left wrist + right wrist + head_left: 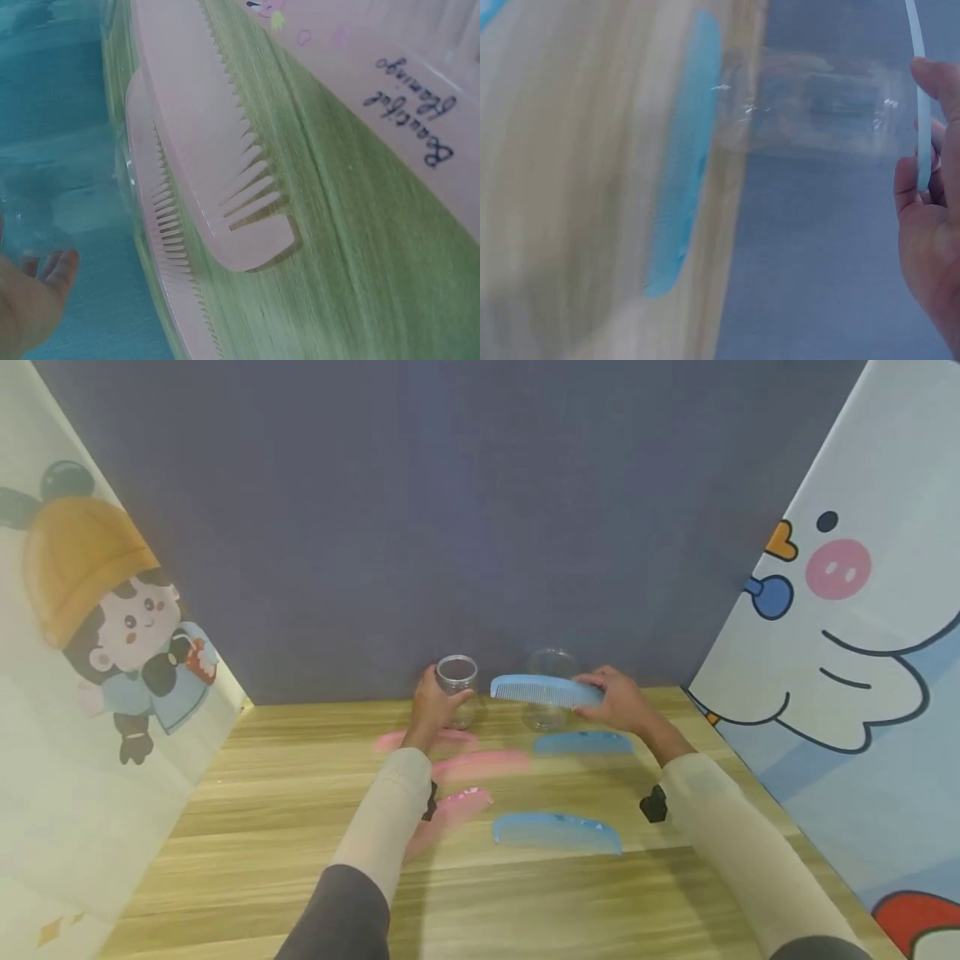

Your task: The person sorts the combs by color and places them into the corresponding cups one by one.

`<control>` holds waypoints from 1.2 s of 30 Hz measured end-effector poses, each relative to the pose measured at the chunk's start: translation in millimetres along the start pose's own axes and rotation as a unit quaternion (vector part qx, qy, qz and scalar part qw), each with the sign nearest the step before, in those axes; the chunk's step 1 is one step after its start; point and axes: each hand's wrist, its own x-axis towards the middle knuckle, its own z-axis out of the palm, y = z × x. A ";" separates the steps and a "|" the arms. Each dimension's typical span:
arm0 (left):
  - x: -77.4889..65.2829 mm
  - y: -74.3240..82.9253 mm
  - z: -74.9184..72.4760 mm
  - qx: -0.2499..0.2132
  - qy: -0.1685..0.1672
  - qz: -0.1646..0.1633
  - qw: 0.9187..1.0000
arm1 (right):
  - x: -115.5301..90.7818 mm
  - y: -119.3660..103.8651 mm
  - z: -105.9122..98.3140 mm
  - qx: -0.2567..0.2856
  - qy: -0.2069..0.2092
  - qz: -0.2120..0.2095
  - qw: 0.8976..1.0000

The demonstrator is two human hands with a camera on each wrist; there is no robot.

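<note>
At the back of the table, my left hand (433, 703) grips a clear jar (459, 675) round its side, thumb across the front. In the left wrist view only some of its fingertips (64, 271) show against the see-through wall. My right hand (618, 700) pinches one end of a blue comb (536, 690), held up level, teeth down. Right behind that comb stands a second clear jar (546, 720), which the right wrist view shows below the comb. Another blue comb (686, 161) lies on the table near the second jar's base.
Three pink combs, a back one (453, 737), a middle one (483, 763) and a front one (453, 814), lie around my left forearm. A further blue comb (557, 832) lies front centre. A dark wall (465, 527) closes the back; printed panels stand at both sides.
</note>
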 end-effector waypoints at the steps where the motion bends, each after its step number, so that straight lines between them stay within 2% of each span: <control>1: -0.1 -1.3 0.1 -0.003 -0.001 -0.001 1.000 | 4.3 -3.3 -0.7 -0.006 0.000 0.003 1.000; 6: 1.9 -4.6 -0.9 0.000 -0.009 0.002 1.000 | 28.8 -21.3 -4.2 -0.017 0.002 0.020 1.000; 12: 7.3 -1.7 -2.7 0.014 -0.014 -0.005 1.000 | 54.7 -42.7 -6.2 -0.040 -0.005 0.018 0.999; 17: 6.7 -1.0 -2.1 0.004 -0.029 0.003 1.000 | 66.7 -53.8 -6.8 -0.053 -0.014 0.015 0.998; 24: 2.2 -5.6 -4.3 -0.014 -0.033 -0.013 0.999 | 81.5 -73.0 -4.5 -0.063 -0.023 -0.004 0.998; 30: 5.2 -9.7 -3.1 -0.025 -0.043 -0.007 0.999 | 89.8 -83.7 -0.9 -0.035 -0.001 -0.007 0.999; 36: 7.0 -9.0 -1.9 -0.040 -0.057 -0.003 0.998 | 94.4 -89.6 4.2 -0.008 0.052 -0.007 0.999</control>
